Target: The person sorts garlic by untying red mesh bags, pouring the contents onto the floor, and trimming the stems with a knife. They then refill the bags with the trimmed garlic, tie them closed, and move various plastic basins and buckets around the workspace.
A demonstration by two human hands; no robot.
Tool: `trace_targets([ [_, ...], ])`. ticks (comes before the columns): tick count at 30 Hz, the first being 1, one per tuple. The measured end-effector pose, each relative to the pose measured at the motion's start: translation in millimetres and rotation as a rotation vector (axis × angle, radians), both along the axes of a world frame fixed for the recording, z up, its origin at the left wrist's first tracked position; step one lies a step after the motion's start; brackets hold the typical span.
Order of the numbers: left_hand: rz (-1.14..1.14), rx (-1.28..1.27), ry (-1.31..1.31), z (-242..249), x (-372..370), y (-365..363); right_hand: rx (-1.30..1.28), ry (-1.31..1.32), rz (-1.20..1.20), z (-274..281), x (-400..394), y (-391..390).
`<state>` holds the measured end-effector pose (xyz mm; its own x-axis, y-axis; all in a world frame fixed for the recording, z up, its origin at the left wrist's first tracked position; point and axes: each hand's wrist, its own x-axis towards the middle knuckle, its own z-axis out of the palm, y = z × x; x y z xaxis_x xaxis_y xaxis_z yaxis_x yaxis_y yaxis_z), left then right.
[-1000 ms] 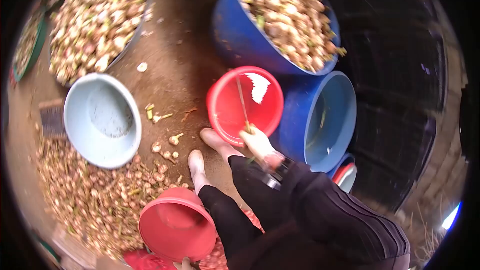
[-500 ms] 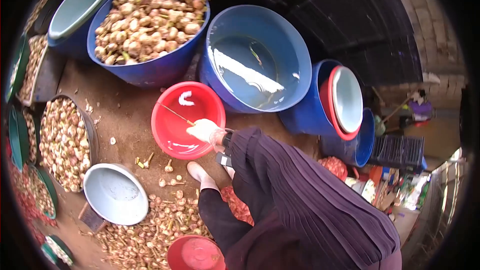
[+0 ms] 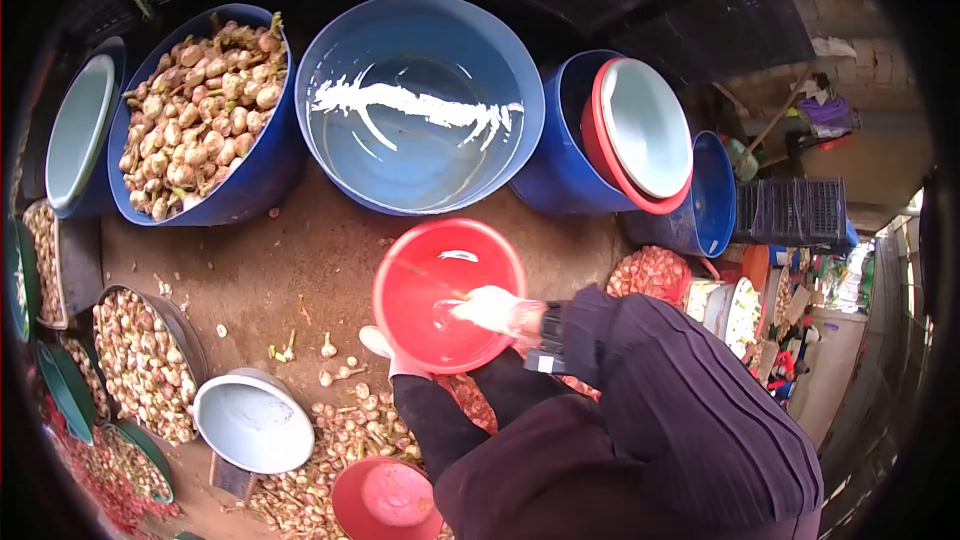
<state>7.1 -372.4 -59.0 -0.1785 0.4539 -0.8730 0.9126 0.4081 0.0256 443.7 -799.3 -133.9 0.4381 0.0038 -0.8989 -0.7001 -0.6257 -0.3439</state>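
My right hand (image 3: pixel 488 310), in a pale glove with a dark band at the wrist, reaches over the inside of a red basin (image 3: pixel 395 325). Its fingers are closed on a thin stick (image 3: pixel 428 278), blurred by motion, which points up and left across the basin. Bright reflections lie on the basin's shiny inner surface. The basin overlaps my feet and lower legs in this view. Just beyond it stands a large blue tub (image 3: pixel 420 195) with clear water inside. My left hand is out of sight.
A blue tub heaped with bulbs (image 3: pixel 200 130) stands at the left. Stacked tubs with a pale basin (image 3: pixel 647 128) are at the right. Below left are a basin of bulbs (image 3: pixel 145 365), a grey basin (image 3: pixel 255 422), loose bulbs (image 3: pixel 360 420) and a red bucket (image 3: pixel 350 495).
The view has swung, shifting the tubs leftward. The red basin has moved right relative to the water tub and now covers part of my feet. My right hand stays over it with the stick.
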Motion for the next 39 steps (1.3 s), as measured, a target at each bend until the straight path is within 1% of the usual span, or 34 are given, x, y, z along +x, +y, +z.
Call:
trace_targets([
  [1,-0.037,0.02,-0.023,2.9,21.2,0.3,-0.025,0.101,-0.189,27.0,3.8,-10.0],
  [2,-0.068,0.043,-0.044,7.8,39.7,1.3,0.132,-0.017,-0.34,-13.8,-27.8,-38.2],
  [3,-0.099,0.061,-0.066,8.2,57.5,1.0,0.131,-0.041,-0.535,7.3,-25.8,-43.0],
  [5,-0.159,0.093,-0.113,8.7,89.0,6.7,0.103,-0.096,-0.641,-10.3,-43.7,-67.8],
  [7,-0.226,0.116,-0.135,10.6,112.8,11.5,-0.072,-0.057,-0.521,-27.4,-54.1,-90.8],
  [9,-0.269,0.128,-0.141,11.7,124.6,18.3,-0.095,-0.184,-0.541,-59.7,-69.6,-116.0],
  [11,-0.314,0.111,-0.115,15.6,138.8,28.0,-0.034,-0.133,-0.674,-73.8,-72.3,-139.1],
  [13,-0.181,0.323,-0.348,12.3,126.6,16.8,-0.12,-0.121,-0.632,-90.4,-68.5,-141.1],
  [15,-0.336,0.239,-0.212,18.4,165.9,21.8,-0.109,-0.154,-0.732,-118.2,-81.6,-177.1],
  [17,-0.355,0.313,-0.136,16.1,171.1,27.6,-0.119,-0.079,-0.801,-109.4,-69.3,-181.7],
  [19,-0.342,0.33,-0.129,23.3,180.0,23.9,-0.111,-0.142,-0.685,-132.2,-70.0,-199.3],
  [20,-0.349,0.317,-0.128,24.1,183.3,20.1,-0.128,-0.181,-0.665,-135.5,-69.1,-201.0],
  [21,-0.338,0.329,-0.134,25.9,184.3,17.7,-0.124,-0.12,-0.771,-131.4,-66.9,-203.9],
  [23,-0.342,0.333,-0.148,27.8,178.5,10.7,-0.098,-0.122,-0.754,-151.1,-74.9,-222.2],
  [24,-0.31,0.34,-0.098,28.1,177.3,6.3,-0.133,-0.149,-0.775,-150.8,-74.4,-218.6],
  [25,-0.297,0.344,-0.101,28.9,175.2,2.6,-0.169,-0.17,-0.796,-148.9,-78.0,-213.3],
  [26,-0.24,0.319,-0.101,30.8,176.0,-3.4,-0.173,-0.152,-0.744,-152.5,-84.1,-215.2],
  [27,-0.178,0.296,-0.101,31.9,175.7,-8.6,-0.173,-0.117,-0.786,-146.5,-85.4,-209.6],
  [28,-0.186,0.309,-0.073,31.6,173.8,-12.9,-0.196,-0.062,-0.775,-158.4,-96.8,-212.6],
  [29,-0.157,0.323,-0.069,31.1,170.5,-16.8,-0.228,-0.089,-0.763,-162.3,-101.8,-206.8],
  [31,-0.102,0.302,-0.128,34.2,161.1,-20.5,-0.138,-0.033,-0.874,-155.5,-91.2,-200.2],
  [32,-0.062,0.323,-0.065,34.5,158.4,-22.6,-0.116,-0.029,-0.839,-155.6,-91.6,-195.8],
  [33,-0.036,0.328,-0.068,33.4,156.1,-24.4,-0.096,-0.033,-0.804,-159.1,-92.8,-195.5],
  [34,-0.002,0.315,-0.077,31.1,153.5,-26.6,-0.068,0.032,-0.555,-160.2,-92.8,-197.3],
  [35,0.031,0.3,-0.087,28.0,150.8,-28.2,-0.114,-0.011,-0.396,-170.2,-99.0,-193.4],
  [37,0.088,0.336,-0.099,16.5,132.9,-29.8,-0.272,0.027,0.125,-135.7,-61.2,-156.2],
  [39,0.156,0.27,-0.116,-5.1,103.5,-24.4,-0.238,-0.003,0.382,-118.8,-22.2,-117.6],
])
